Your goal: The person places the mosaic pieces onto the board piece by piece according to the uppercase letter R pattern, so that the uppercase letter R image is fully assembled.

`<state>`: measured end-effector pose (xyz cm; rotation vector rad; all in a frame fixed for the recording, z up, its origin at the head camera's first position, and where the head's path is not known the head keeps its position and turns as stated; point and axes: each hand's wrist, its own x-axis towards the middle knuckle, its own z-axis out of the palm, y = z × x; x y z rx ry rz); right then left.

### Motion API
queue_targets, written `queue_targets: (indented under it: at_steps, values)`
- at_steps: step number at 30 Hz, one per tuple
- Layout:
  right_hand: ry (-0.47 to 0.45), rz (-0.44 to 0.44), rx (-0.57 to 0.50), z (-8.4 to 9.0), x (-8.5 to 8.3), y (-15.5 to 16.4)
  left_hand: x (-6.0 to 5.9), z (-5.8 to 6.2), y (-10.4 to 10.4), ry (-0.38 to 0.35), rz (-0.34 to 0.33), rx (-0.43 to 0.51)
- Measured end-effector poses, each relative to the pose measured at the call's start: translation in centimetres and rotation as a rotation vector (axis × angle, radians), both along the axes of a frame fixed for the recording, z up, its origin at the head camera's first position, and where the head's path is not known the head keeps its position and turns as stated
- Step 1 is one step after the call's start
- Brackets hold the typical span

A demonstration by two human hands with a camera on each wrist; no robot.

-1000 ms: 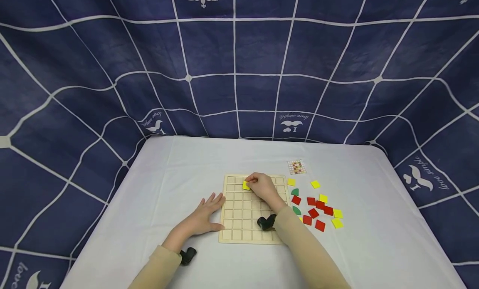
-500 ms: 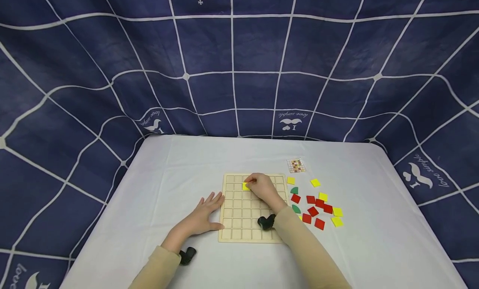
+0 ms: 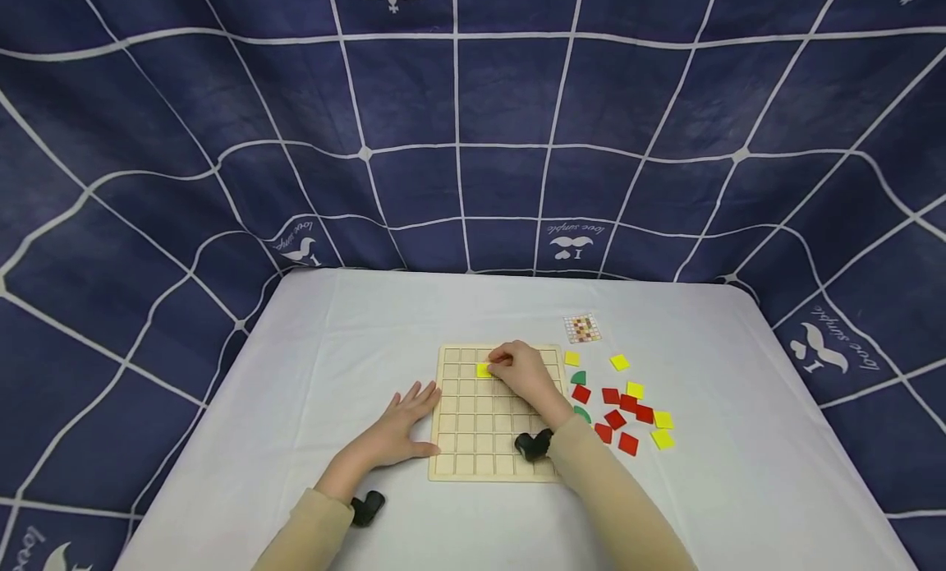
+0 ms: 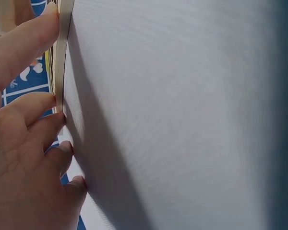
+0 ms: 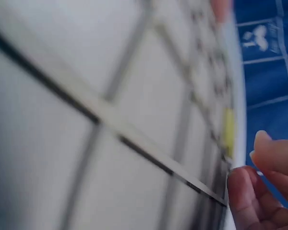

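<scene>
A pale wooden grid board (image 3: 466,423) lies on the white table. One yellow square tile (image 3: 484,370) sits flat in a cell near its far edge. My right hand (image 3: 523,374) is over the board, fingertips at the tile's right side. In the right wrist view, the thumb (image 5: 242,191) and forefinger (image 5: 273,153) stand apart, with the yellow tile (image 5: 229,132) beyond them and nothing pinched. My left hand (image 3: 399,427) rests spread at the board's left edge, and its fingers (image 4: 26,45) touch that edge in the left wrist view.
Right of the board lie several red square tiles (image 3: 615,420), several yellow tiles (image 3: 635,389) and two green quarter-round pieces (image 3: 579,378). A small printed pattern card (image 3: 582,329) lies beyond them. A dark blue curtain (image 3: 502,185) stands behind the table.
The yellow tile has settled flat and square into its cell. My right fingertips have shifted slightly right, off the tile. The left hand keeps its place at the board's edge.
</scene>
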<state>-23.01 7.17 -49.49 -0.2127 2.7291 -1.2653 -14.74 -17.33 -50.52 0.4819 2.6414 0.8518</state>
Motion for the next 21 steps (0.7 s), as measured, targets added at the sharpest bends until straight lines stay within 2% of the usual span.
queue_targets:
  at_steps: [4, 8, 16, 21]
  values:
    - [-0.051, -0.024, -0.046, 1.2, 0.2, 2.7, 0.0, -0.1, -0.2, 0.000, 0.004, 0.002]
    - [-0.086, -0.047, -0.025, 2.1, 0.5, 6.3, 0.0, 0.0, -0.2, 0.000, 0.007, 0.009]
    - [-0.164, -0.123, 0.127, 1.9, 1.8, 13.0, 0.0, 0.1, -0.1, 0.000, 0.010, 0.016]
    - [-0.208, -0.131, 0.220, 1.5, 2.9, 16.0, 0.1, -0.1, -0.4, -0.004, -0.001, 0.023]
